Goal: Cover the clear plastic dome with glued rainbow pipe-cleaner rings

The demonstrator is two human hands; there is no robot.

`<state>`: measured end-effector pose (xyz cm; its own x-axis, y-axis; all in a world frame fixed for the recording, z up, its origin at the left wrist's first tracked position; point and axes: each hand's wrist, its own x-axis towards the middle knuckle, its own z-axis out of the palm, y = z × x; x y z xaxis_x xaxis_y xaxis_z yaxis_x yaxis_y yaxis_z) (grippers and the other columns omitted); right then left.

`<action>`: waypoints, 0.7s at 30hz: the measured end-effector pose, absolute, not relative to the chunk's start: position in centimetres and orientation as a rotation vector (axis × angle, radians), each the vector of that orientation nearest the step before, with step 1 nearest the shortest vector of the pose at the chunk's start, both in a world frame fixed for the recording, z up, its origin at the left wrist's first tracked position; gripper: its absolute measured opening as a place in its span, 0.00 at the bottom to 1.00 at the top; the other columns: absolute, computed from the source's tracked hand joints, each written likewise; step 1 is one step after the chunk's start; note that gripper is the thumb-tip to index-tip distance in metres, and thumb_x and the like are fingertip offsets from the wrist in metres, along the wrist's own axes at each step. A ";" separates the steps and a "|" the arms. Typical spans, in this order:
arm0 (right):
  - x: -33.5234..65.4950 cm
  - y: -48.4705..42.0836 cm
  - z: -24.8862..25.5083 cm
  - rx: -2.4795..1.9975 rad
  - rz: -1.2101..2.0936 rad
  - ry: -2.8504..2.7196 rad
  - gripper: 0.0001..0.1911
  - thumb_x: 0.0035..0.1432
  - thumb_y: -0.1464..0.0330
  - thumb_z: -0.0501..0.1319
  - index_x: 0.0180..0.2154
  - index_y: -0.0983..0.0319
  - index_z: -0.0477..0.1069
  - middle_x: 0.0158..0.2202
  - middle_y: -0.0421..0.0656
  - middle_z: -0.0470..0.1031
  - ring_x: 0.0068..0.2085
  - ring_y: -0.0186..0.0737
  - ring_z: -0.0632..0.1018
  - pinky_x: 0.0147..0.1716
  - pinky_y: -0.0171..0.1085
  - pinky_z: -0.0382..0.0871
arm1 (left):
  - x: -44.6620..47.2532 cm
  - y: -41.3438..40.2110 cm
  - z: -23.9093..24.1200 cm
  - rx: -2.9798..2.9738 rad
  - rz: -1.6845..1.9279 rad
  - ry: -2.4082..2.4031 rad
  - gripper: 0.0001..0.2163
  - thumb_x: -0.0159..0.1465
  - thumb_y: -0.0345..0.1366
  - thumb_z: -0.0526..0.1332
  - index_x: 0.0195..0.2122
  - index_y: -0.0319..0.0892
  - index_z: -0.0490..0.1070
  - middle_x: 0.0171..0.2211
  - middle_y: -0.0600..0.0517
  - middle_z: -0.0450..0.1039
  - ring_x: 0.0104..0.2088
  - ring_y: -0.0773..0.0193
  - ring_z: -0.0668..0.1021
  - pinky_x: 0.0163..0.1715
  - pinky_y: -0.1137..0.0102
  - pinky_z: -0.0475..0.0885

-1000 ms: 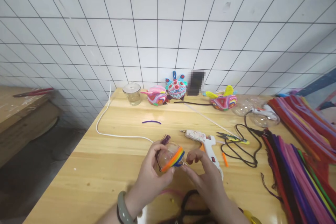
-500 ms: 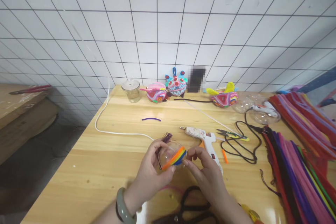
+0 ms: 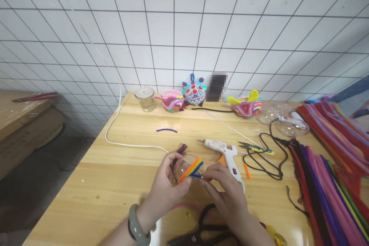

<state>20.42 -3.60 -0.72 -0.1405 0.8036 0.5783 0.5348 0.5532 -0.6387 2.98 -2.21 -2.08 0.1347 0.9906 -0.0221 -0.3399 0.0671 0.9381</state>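
My left hand (image 3: pixel 165 188) is closed round a clear plastic ball (image 3: pixel 187 166) held just above the wooden table (image 3: pixel 115 184). Orange, yellow, green and blue pipe cleaners wrap the ball in a band, and a purple tassel (image 3: pixel 181 149) sticks out of its top. My right hand (image 3: pixel 227 192) pinches the blue pipe cleaner end (image 3: pixel 196 175) at the ball's right side. A white glue gun (image 3: pixel 226 155) lies just behind my right hand.
Bundles of coloured pipe cleaners (image 3: pixel 331 169) lie along the right. Small snips (image 3: pixel 255 147) and a black cable (image 3: pixel 271 161) are near the glue gun. Finished colourful balls (image 3: pixel 194 94), a glass jar (image 3: pixel 145 99) and clear ball halves (image 3: pixel 284 121) stand at the back. Black scissors (image 3: pixel 207 230) lie near me.
The ball has turned slightly in my left hand. My right fingers have slid down to pinch the blue end at its lower right. The view has shifted a little.
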 end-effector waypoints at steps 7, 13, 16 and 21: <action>20.3 -3.5 -0.9 -1.075 0.345 -1.815 0.08 0.64 0.73 0.58 0.38 0.56 0.74 0.30 0.43 0.75 0.30 0.40 0.77 0.27 0.36 0.74 | 3.0 -2.1 -1.4 1.029 1.218 0.906 0.16 0.50 0.33 0.72 0.39 0.44 0.70 0.47 0.45 0.73 0.56 0.48 0.71 0.55 0.56 0.67; 20.6 -3.5 -1.0 -1.014 0.328 -1.961 0.09 0.65 0.75 0.54 0.41 0.57 0.70 0.32 0.43 0.73 0.32 0.40 0.76 0.28 0.35 0.74 | 2.8 -2.1 -1.3 1.131 1.227 0.921 0.13 0.51 0.30 0.70 0.37 0.44 0.71 0.52 0.45 0.69 0.57 0.48 0.71 0.58 0.55 0.63; 20.8 -3.4 -1.1 -0.990 0.270 -2.008 0.10 0.66 0.76 0.54 0.43 0.58 0.70 0.33 0.44 0.73 0.34 0.40 0.77 0.30 0.36 0.74 | 2.7 -2.0 -1.4 1.199 1.200 0.933 0.11 0.53 0.29 0.68 0.37 0.44 0.72 0.55 0.44 0.66 0.60 0.47 0.68 0.61 0.53 0.59; 21.0 -3.5 -0.8 -0.968 0.143 -2.114 0.10 0.67 0.76 0.54 0.46 0.61 0.69 0.34 0.46 0.75 0.34 0.41 0.77 0.31 0.37 0.74 | 2.8 -1.9 -1.1 1.202 1.169 0.982 0.13 0.51 0.28 0.69 0.38 0.44 0.72 0.53 0.44 0.70 0.60 0.46 0.69 0.61 0.53 0.59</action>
